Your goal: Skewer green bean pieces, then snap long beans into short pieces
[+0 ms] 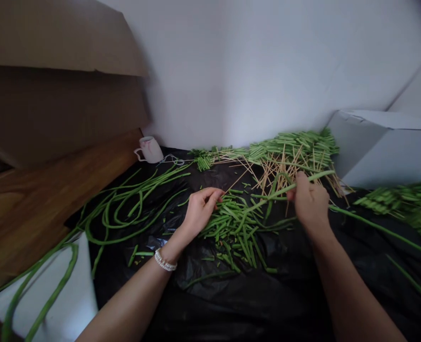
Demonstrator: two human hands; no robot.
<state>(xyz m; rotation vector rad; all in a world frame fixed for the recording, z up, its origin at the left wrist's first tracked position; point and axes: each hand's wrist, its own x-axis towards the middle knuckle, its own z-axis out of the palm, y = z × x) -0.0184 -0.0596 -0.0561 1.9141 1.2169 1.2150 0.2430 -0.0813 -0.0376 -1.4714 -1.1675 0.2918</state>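
My left hand, with a pearl bracelet on its wrist, pinches a thin bamboo skewer that slants up to the right. Below and beside its fingers lies a pile of cut green bean pieces. Over to the right, my right hand is closed round a long green bean, whose ends stick out on both sides of the fist. Behind that hand, loose skewers lie crossed in a heap, in front of stacked bean pieces, some threaded on skewers.
Black plastic sheeting covers the work surface. Uncut long beans curl across the left side. A white mug stands by the wall, a white box at right. More skewered beans lie at far right; a cardboard box looms left.
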